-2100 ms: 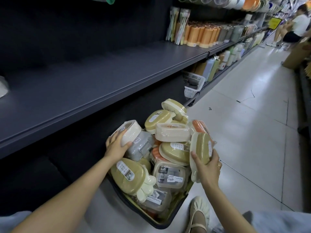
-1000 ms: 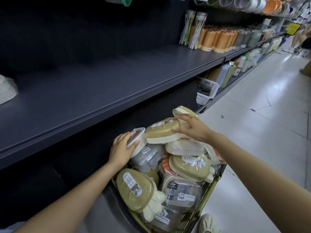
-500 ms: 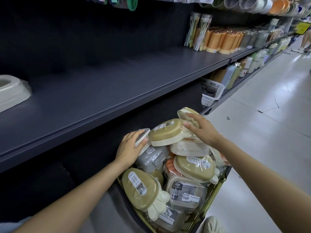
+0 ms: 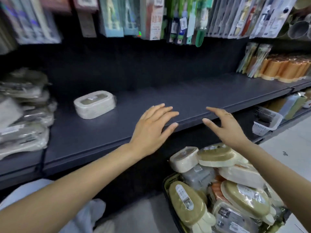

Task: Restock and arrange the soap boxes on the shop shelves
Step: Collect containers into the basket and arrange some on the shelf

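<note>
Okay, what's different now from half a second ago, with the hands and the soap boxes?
Both hands let go of the boxes and rose: left hand now lies open over the shelf edge, right hand hovers open beside it. The basket stays piled full.

No text is legible. White stickers on the soap boxes [image 4: 218, 190] in the basket [image 4: 165, 185] and on the lone box [image 4: 95, 104] on the shelf [image 4: 168, 101] are blurred, as are the hanging packets' [image 4: 154, 17] labels.

Dark shelf [image 4: 151, 101], cream-and-olive soap boxes [image 4: 217, 155], orange cups [image 4: 284, 68].
</note>
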